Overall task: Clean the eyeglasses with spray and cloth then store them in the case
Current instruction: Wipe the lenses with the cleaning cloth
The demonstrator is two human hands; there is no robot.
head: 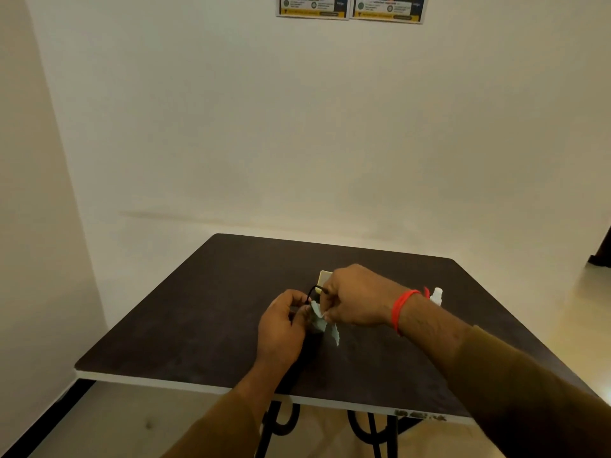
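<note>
Both hands over table (198, 325) | left hand (281, 328) grips eyeglasses (310, 294) | right hand (353, 297) pinches cloth (325, 323) against them

Both arms in brown long sleeves (515, 391), pushed back from wrists. Red thread band (401, 309) around right wrist, just behind right hand (358, 297). Left hand (282, 328) bare, no band.

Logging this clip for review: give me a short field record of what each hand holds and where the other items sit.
left hand: grip on the eyeglasses, mostly hidden
right hand: pinching the cloth against the glasses
spray bottle: on the table, beyond the right wrist
case: pale, behind the hands, mostly hidden
stage: wiping, not yet stored
</note>
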